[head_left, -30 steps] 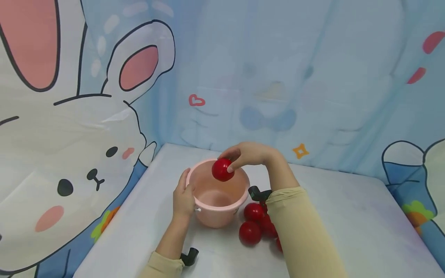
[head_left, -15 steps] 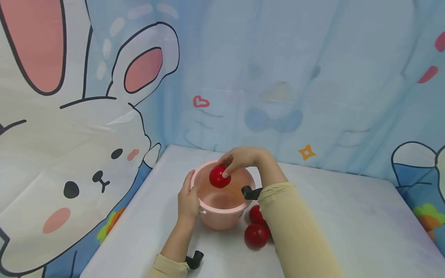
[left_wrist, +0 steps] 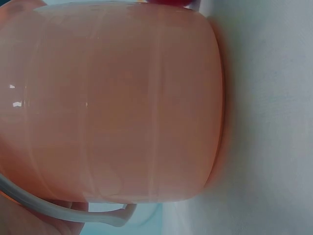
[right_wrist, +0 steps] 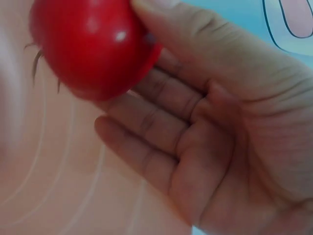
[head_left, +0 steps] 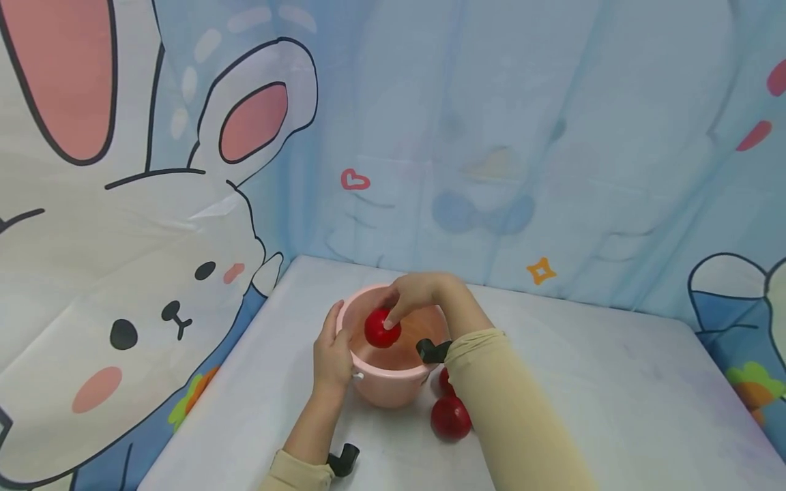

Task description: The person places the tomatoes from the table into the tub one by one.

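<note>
Under both hands, a plain white table (head_left: pixel 614 389) is laid out, closed off beyond them by a light-blue cloth backdrop (head_left: pixel 393 102), with a big cartoon rabbit (head_left: pixel 184 232) printed over past the left hand (head_left: pixel 332 354). One pink bucket (head_left: pixel 389 390) is gripped at its rim by that hand, and one red tomato (head_left: pixel 381 330) is pinched by the right hand (head_left: pixel 420 292) at the bucket's opening, between the two hands. Below the right hand, at least two other tomatoes (head_left: pixel 451 418) can be counted, one partly covered by the yellowish sleeve (head_left: pixel 522 423).
</note>
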The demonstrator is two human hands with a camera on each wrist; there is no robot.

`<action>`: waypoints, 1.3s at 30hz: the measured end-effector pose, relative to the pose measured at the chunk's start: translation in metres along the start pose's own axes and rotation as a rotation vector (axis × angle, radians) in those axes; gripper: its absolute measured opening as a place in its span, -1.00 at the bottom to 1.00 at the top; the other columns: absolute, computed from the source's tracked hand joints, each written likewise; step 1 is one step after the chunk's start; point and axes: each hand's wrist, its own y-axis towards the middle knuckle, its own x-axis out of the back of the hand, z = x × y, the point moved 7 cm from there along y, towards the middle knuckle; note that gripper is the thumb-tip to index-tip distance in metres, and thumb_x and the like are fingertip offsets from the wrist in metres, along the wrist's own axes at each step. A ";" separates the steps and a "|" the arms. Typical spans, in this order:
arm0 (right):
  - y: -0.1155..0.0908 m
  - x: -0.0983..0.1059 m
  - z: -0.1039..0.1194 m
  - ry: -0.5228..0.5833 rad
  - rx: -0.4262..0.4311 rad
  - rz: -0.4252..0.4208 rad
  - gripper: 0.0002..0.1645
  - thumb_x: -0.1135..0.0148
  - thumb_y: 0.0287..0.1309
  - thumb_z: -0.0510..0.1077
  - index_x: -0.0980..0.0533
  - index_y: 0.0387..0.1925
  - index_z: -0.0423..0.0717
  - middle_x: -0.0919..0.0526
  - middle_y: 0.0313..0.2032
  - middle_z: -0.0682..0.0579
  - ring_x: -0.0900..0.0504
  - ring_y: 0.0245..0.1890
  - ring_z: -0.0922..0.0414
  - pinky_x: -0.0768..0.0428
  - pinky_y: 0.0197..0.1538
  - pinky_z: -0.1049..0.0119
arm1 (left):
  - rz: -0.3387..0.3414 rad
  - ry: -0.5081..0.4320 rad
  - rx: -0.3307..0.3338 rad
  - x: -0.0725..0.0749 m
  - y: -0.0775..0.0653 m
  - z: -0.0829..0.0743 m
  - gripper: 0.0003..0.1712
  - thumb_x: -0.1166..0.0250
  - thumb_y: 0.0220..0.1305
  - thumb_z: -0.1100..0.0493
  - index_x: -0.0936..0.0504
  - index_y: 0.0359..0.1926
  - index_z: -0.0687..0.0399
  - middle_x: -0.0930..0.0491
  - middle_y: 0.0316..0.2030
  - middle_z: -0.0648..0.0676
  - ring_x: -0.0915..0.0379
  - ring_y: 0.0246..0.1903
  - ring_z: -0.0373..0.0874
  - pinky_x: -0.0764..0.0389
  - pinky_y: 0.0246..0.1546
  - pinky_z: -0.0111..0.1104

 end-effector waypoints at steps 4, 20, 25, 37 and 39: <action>0.000 -0.003 0.000 0.004 -0.024 -0.001 -0.47 -0.42 0.06 0.12 -0.60 0.11 0.18 -0.66 -0.03 0.16 -0.55 0.07 0.09 -0.61 0.19 0.03 | -0.001 0.008 0.001 0.000 0.001 0.000 -0.41 0.01 0.42 0.02 -0.25 0.43 -0.50 -0.28 0.44 -0.19 -0.21 0.44 -0.05 -0.50 0.23 -0.03; -0.009 -0.005 -0.004 0.089 0.005 -0.023 -0.51 -0.25 0.24 0.14 -0.56 0.20 0.26 -0.63 0.10 0.23 -0.50 0.24 0.08 -0.49 0.33 0.01 | 0.007 0.015 0.008 -0.002 -0.001 0.003 -0.43 0.06 0.46 0.00 -0.23 0.44 -0.51 -0.27 0.45 -0.19 -0.20 0.45 -0.05 -0.49 0.24 -0.04; -0.020 0.006 -0.002 0.017 0.052 -0.100 -0.50 -0.20 0.26 0.20 -0.55 0.21 0.30 -0.62 0.13 0.28 -0.39 0.35 0.09 -0.38 0.40 0.01 | 0.000 -0.001 0.005 -0.002 -0.002 0.001 -0.43 0.08 0.46 0.03 -0.23 0.43 -0.50 -0.28 0.44 -0.20 -0.23 0.44 -0.06 -0.50 0.24 -0.05; -0.077 0.032 -0.033 0.137 0.117 -0.367 -0.47 -0.22 0.25 0.20 -0.51 0.24 0.29 -0.60 0.20 0.20 -0.48 0.32 0.09 -0.43 0.36 -0.06 | 0.011 -0.007 -0.001 -0.003 -0.003 0.000 -0.41 0.09 0.45 0.06 -0.23 0.43 -0.52 -0.28 0.43 -0.23 -0.23 0.43 -0.09 -0.53 0.21 -0.08; -0.086 0.031 -0.044 0.169 0.115 -0.397 -0.45 -0.22 0.26 0.18 -0.48 0.27 0.27 -0.59 0.22 0.14 -0.49 0.31 0.07 -0.46 0.34 -0.08 | 0.007 -0.006 -0.007 -0.001 -0.003 -0.001 -0.41 0.09 0.45 0.07 -0.23 0.43 -0.52 -0.27 0.43 -0.23 -0.21 0.44 -0.09 -0.52 0.21 -0.06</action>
